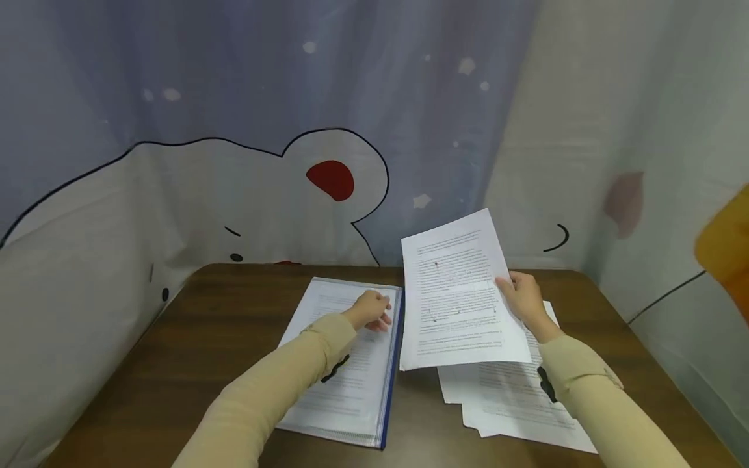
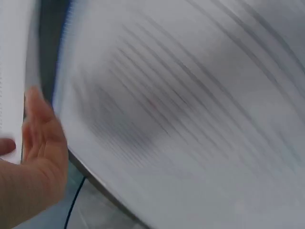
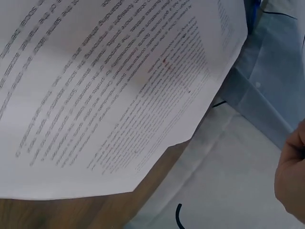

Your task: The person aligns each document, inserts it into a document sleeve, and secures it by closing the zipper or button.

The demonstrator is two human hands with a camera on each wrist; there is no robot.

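My right hand (image 1: pixel 525 300) grips the right edge of a printed sheet of paper (image 1: pixel 456 292), which is raised and tilted above the table. Whether it is one sheet or more I cannot tell. On the left lies a clear-covered folder (image 1: pixel 357 383) with a blue spine (image 1: pixel 390 383) along its right side and a printed page showing through. Over the folder's upper right part hovers my left hand (image 1: pixel 370 311), its fingers loosely extended and holding nothing. In the left wrist view, that hand (image 2: pixel 45 148) appears beside the blurred folder page (image 2: pixel 167 119).
Several loose printed sheets (image 1: pixel 515 403) lie overlapping on the right, partly beneath the raised sheet and right arm. The brown wooden table (image 1: pixel 193 338) has a patterned curtain (image 1: pixel 263 201) behind it and along both sides.
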